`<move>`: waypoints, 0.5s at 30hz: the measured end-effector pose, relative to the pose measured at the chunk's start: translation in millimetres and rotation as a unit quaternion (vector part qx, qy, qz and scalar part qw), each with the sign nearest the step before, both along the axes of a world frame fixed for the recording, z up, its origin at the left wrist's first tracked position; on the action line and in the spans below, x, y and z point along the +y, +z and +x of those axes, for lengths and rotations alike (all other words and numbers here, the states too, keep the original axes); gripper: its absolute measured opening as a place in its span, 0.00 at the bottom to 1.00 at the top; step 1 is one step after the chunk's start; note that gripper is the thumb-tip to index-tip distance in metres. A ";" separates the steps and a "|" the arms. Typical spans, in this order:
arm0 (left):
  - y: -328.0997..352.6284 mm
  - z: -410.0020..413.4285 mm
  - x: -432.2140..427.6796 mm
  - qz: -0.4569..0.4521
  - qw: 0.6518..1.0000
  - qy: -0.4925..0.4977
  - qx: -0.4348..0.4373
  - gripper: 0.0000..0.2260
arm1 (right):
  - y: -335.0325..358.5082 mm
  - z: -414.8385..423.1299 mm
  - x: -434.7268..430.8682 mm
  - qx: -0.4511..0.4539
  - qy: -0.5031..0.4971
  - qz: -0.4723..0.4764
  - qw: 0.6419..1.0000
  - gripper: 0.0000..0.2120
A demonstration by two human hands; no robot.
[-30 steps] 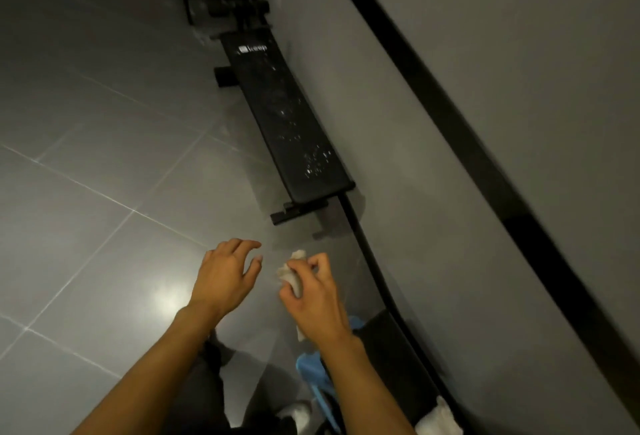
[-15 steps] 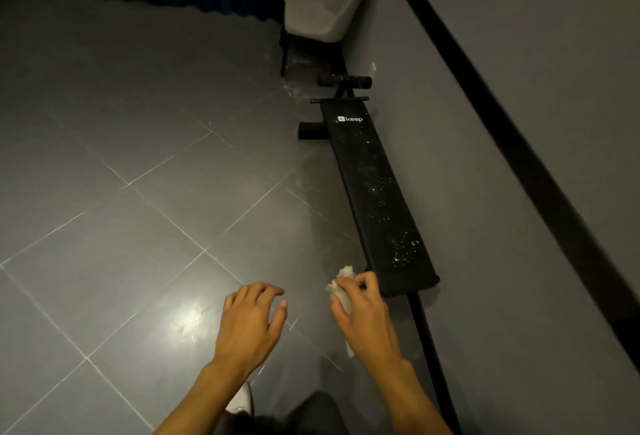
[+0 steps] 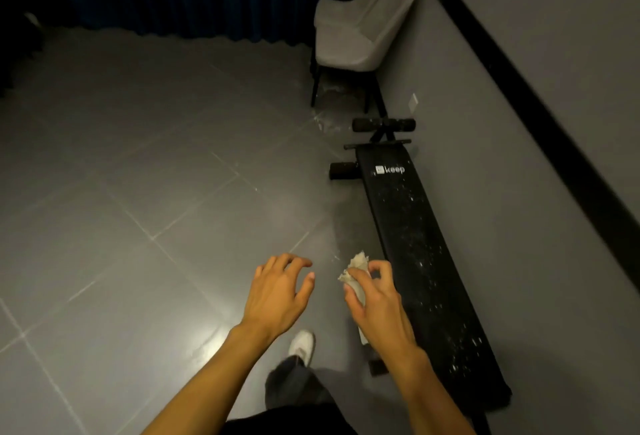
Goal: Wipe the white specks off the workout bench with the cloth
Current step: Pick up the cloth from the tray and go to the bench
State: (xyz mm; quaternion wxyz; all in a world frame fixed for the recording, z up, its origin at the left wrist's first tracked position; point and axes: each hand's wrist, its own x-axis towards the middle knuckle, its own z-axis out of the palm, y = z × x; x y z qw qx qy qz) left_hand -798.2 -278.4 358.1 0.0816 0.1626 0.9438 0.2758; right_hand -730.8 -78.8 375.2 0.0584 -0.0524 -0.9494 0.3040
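1. The floor (image 3: pixel 138 192) is glossy grey tile with pale grout lines and a patch of lamp glare.
2. The left hand (image 3: pixel 277 292) hovers above it, fingers (image 3: pixel 289 261) spread, loosely bent and holding nothing. I'd guess it is kept free for balance.
3. The right hand (image 3: pixel 379 306) has its fingers curled round a crumpled whitish cloth (image 3: pixel 355 266). One end pokes up and another hangs below the palm. The cloth is in the air just left of the bench, apparently ready to wipe.
4. The bench (image 3: pixel 415 226) is a long, narrow, matt black pad lying along the grey wall (image 3: pixel 519 123). White specks (image 3: pixel 420 264) dot most of it, thickest at the near end.
5. A grey upholstered chair (image 3: pixel 360 26) stands beyond.
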 end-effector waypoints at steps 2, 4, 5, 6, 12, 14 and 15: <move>11.8 -45.6 4.0 0.003 1.000 -0.002 0.002 0.27 | 10.7 -51.5 7.6 0.021 0.016 -0.001 1.000 0.12; 16.0 -91.7 5.3 0.004 1.000 0.001 -0.002 0.26 | 16.9 -102.7 13.0 0.029 0.028 -0.010 0.999 0.13; 15.8 -114.9 5.0 0.007 1.000 0.006 -0.001 0.26 | 17.6 -128.1 14.4 0.032 0.032 -0.013 0.999 0.13; 14.8 -132.1 4.5 0.012 1.000 0.013 0.000 0.26 | 17.8 -147.1 14.3 0.032 0.038 -0.010 0.999 0.13; -17.2 -270.0 17.2 0.032 0.999 0.034 -0.024 0.24 | -5.6 -280.7 15.2 -0.002 0.033 0.001 0.999 0.14; -29.6 -330.7 28.6 0.030 0.999 0.003 -0.035 0.25 | -15.3 -329.1 20.0 -0.010 0.009 0.005 1.000 0.15; -33.7 -361.2 37.2 0.027 0.999 -0.018 -0.041 0.25 | -17.3 -351.2 24.3 -0.015 -0.009 0.004 1.000 0.14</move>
